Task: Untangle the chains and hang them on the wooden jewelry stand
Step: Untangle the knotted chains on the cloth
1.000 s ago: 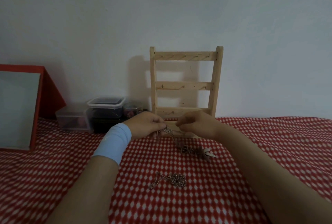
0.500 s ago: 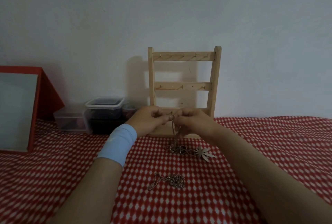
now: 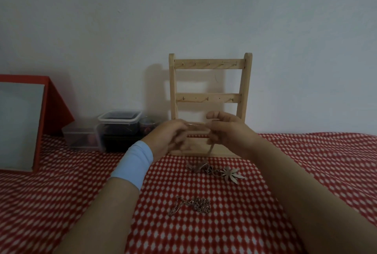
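A wooden jewelry stand point(image 3: 210, 64) with hooked rails stands against the wall, its hooks bare. In front of its lower rail my left hand point(image 3: 169, 139) and my right hand point(image 3: 226, 131) each pinch a stretch of a thin chain point(image 3: 210, 149), pulled apart a little between them. The chain drops from my right hand to a tangled heap point(image 3: 199, 167) on the cloth, which ends in a leaf-shaped pendant point(image 3: 232, 174). A second bunched chain point(image 3: 193, 205) lies loose nearer to me.
A red-and-white patterned cloth point(image 3: 306, 172) covers the surface. Clear plastic boxes point(image 3: 119, 127) stand left of the stand by the wall. A red-framed mirror point(image 3: 24, 123) leans at the far left.
Both hands have risen from the cloth and drawn apart, lifting the chain's upper part up in front of the stand's lowest rail. The pendant and the near chain stay put.
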The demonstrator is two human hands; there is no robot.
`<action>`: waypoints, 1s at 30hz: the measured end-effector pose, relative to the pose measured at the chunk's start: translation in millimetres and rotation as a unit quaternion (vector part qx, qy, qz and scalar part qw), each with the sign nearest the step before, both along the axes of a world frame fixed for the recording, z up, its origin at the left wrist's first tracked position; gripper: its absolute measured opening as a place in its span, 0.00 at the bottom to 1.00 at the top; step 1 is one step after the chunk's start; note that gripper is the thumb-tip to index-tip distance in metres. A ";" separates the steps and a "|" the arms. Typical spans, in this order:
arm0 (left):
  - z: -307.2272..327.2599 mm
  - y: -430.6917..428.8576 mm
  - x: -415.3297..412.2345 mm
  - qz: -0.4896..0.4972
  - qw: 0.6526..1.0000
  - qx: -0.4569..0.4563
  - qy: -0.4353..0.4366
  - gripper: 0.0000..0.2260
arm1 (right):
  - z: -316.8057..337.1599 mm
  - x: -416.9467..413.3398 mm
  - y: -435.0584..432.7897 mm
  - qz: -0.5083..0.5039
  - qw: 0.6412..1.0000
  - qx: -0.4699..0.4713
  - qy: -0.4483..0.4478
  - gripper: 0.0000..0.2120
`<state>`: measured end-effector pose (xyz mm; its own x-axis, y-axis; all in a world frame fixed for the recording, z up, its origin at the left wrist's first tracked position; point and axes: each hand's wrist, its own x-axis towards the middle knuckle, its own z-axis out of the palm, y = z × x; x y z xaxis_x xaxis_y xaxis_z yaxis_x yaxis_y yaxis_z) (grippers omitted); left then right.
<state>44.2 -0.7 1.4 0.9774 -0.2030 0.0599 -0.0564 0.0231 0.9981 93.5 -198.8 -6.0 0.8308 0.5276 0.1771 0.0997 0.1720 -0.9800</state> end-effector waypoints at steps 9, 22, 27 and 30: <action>19.1 33.7 -9.7 0.080 0.983 0.163 -0.006 0.16 | -1.5 3.8 -4.0 -0.179 0.863 -0.417 -0.222 0.05; 32.0 58.3 -23.0 0.159 0.930 0.293 0.158 0.10 | -3.8 -16.9 17.5 -0.015 0.964 -0.260 -0.063 0.08; 22.9 89.6 -18.7 0.195 0.845 0.432 0.246 0.11 | -13.0 -14.1 26.1 -0.030 0.925 -0.346 -0.156 0.30; 27.0 90.0 -21.9 0.147 0.712 0.643 0.241 0.16 | -12.2 -8.3 21.8 -0.061 0.901 -0.376 -0.210 0.18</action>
<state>22.4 89.3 28.4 0.8332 0.4298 -0.3480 0.4859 -0.8694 0.0896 85.2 -177.0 -18.2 0.8336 0.5394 0.1192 0.4616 -0.5616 -0.6867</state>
